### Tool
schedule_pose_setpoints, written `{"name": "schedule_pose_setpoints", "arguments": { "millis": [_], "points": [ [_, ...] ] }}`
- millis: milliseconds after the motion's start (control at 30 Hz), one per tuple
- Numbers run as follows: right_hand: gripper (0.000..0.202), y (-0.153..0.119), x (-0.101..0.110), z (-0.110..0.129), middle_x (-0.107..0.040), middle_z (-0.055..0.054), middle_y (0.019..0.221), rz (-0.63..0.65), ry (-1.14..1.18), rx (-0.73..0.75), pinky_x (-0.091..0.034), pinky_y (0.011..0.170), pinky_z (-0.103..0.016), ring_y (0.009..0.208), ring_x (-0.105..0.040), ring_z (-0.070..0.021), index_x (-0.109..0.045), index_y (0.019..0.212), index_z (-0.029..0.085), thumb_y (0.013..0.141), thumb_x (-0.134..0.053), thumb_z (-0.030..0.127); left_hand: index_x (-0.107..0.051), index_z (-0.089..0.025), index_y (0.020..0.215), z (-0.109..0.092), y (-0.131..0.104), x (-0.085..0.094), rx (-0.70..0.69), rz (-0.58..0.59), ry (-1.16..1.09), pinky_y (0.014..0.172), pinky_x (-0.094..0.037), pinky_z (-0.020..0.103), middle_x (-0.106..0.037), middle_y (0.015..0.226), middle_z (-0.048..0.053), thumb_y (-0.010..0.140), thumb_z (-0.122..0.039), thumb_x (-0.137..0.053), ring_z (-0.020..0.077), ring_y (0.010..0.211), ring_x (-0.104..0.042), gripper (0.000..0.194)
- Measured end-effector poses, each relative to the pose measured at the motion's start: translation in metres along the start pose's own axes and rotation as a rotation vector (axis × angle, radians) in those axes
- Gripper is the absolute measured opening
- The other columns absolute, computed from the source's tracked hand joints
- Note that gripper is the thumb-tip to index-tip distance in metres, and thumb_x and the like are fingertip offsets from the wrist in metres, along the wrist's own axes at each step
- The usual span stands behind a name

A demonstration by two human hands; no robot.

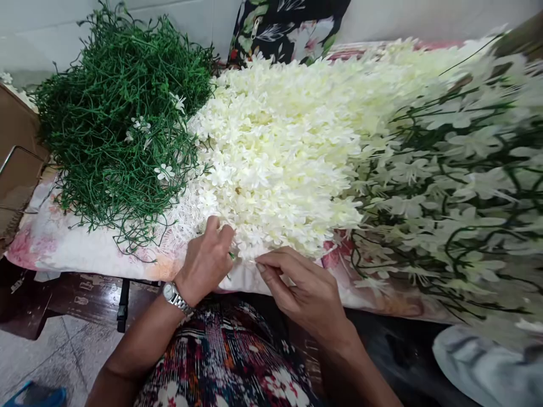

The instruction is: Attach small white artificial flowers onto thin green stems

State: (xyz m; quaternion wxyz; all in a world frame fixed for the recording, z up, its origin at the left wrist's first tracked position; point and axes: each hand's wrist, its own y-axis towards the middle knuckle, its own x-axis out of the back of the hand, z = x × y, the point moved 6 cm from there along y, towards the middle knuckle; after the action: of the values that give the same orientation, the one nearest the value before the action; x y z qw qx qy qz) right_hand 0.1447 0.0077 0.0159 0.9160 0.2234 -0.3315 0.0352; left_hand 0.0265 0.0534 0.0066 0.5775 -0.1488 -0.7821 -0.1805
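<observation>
Petal heap: one wide mound of loose cream blossoms [288,147] fills the middle of the floral cloth [76,249], reaching its near edge where my hands work.
Finished stems: one blurred mass of white-flowered green sprays [458,186] crowds the right side, leaving no free cloth there.
Bare stems: one green tangle [114,124] sits far left, touching the heap.
Open room: a strip of cloth below the tangle, left of my wrist.
Left hand [206,263]: fingers curled into the heap's edge, pinching a small green stem piece.
Right hand [305,288]: thumb and forefinger nearly closed just beside the blossoms; what they hold I cannot tell.
Watch [175,295]: one, left wrist.
</observation>
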Motion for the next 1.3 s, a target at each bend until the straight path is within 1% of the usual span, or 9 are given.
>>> {"name": "schedule_pose_setpoints", "arguments": {
  "millis": [133, 267, 400, 500, 733, 933, 1067, 1167, 1300],
  "points": [
    [0.019, 0.002, 0.001, 0.000, -0.055, -0.002, 0.073, -0.026, -0.002, 0.001, -0.042, 0.061, -0.023, 0.068, -0.051, -0.0108, -0.053, 0.085, 0.018, 0.071, -0.051, 0.005, -0.048, -0.014, 0.077, 0.002, -0.005, 0.007, 0.022, -0.084, -0.081, 0.047, -0.039, 0.021, -0.046, 0.087, 0.007, 0.073, -0.007, -0.037, 0.0125, 0.066, -0.046, 0.013],
    [0.019, 0.006, 0.000, 0.006, -0.055, -0.001, 0.071, -0.052, 0.029, -0.012, -0.042, 0.059, -0.023, 0.066, -0.050, -0.0108, -0.053, 0.086, 0.018, 0.071, -0.051, 0.006, -0.044, -0.015, 0.070, 0.009, -0.014, 0.018, 0.077, -0.204, -0.383, 0.058, -0.041, 0.023, -0.046, 0.074, 0.002, 0.075, -0.009, -0.041, 0.0111, 0.067, -0.045, 0.009],
    [0.015, 0.011, -0.005, 0.017, -0.055, -0.002, 0.066, -0.096, 0.006, 0.013, -0.042, 0.058, -0.025, 0.063, -0.049, -0.0114, -0.054, 0.081, 0.017, 0.070, -0.052, 0.007, -0.044, -0.016, 0.067, 0.017, -0.023, 0.016, 0.236, -0.165, -0.703, 0.048, -0.035, 0.018, -0.044, 0.067, -0.002, 0.075, -0.013, -0.046, 0.0064, 0.055, -0.041, 0.009],
    [0.011, 0.015, -0.010, 0.023, -0.054, -0.002, 0.063, -0.111, -0.066, 0.029, -0.041, 0.057, -0.025, 0.061, -0.049, -0.0118, -0.053, 0.078, 0.017, 0.070, -0.051, 0.008, -0.046, -0.015, 0.068, 0.016, -0.028, 0.012, 0.293, -0.122, -0.851, 0.044, -0.034, 0.016, -0.045, 0.067, -0.002, 0.076, -0.014, -0.047, 0.0049, 0.052, -0.041, 0.008],
    [0.007, 0.015, -0.016, 0.026, -0.053, -0.002, 0.060, -0.109, -0.170, 0.043, -0.040, 0.054, -0.024, 0.059, -0.048, -0.0111, -0.051, 0.071, 0.016, 0.072, -0.048, 0.009, -0.050, -0.015, 0.069, 0.007, -0.034, 0.012, 0.155, -0.176, -0.865, 0.051, -0.039, 0.018, -0.051, 0.075, 0.002, 0.074, -0.011, -0.048, 0.0078, 0.062, -0.047, 0.006],
    [0.008, 0.012, -0.015, 0.026, -0.052, -0.002, 0.063, -0.083, -0.090, 0.061, -0.041, 0.055, -0.024, 0.060, -0.048, -0.0106, -0.051, 0.075, 0.016, 0.073, -0.048, 0.009, -0.054, -0.014, 0.077, 0.002, -0.039, 0.022, -0.034, -0.211, -0.806, 0.061, -0.043, 0.023, -0.055, 0.078, 0.004, 0.073, -0.008, -0.049, 0.0110, 0.070, -0.051, 0.009],
    [0.011, 0.009, -0.016, 0.023, -0.052, -0.001, 0.064, -0.068, 0.019, 0.050, -0.040, 0.055, -0.023, 0.060, -0.047, -0.0098, -0.051, 0.077, 0.017, 0.073, -0.047, 0.007, -0.055, -0.015, 0.087, 0.009, -0.041, 0.016, 0.052, -0.143, -0.945, 0.053, -0.043, 0.021, -0.057, 0.080, 0.004, 0.077, -0.016, -0.046, 0.0091, 0.062, -0.051, 0.014],
    [0.013, 0.006, -0.017, 0.024, -0.053, -0.002, 0.065, -0.059, 0.063, 0.064, -0.041, 0.055, -0.023, 0.062, -0.048, -0.0103, -0.052, 0.080, 0.017, 0.073, -0.047, 0.007, -0.057, -0.016, 0.081, 0.013, -0.042, 0.011, 0.126, -0.138, -0.991, 0.050, -0.040, 0.018, -0.056, 0.070, 0.001, 0.078, -0.015, -0.046, 0.0073, 0.056, -0.049, 0.011],
    [0.015, 0.005, -0.018, 0.028, -0.053, -0.003, 0.065, -0.079, 0.057, 0.108, -0.041, 0.055, -0.023, 0.062, -0.048, -0.0107, -0.050, 0.083, 0.016, 0.072, -0.048, 0.005, -0.057, -0.016, 0.077, 0.012, -0.042, 0.009, 0.117, -0.141, -1.035, 0.050, -0.039, 0.017, -0.055, 0.068, 0.000, 0.075, -0.012, -0.049, 0.0062, 0.055, -0.047, 0.009]
  ]
}}
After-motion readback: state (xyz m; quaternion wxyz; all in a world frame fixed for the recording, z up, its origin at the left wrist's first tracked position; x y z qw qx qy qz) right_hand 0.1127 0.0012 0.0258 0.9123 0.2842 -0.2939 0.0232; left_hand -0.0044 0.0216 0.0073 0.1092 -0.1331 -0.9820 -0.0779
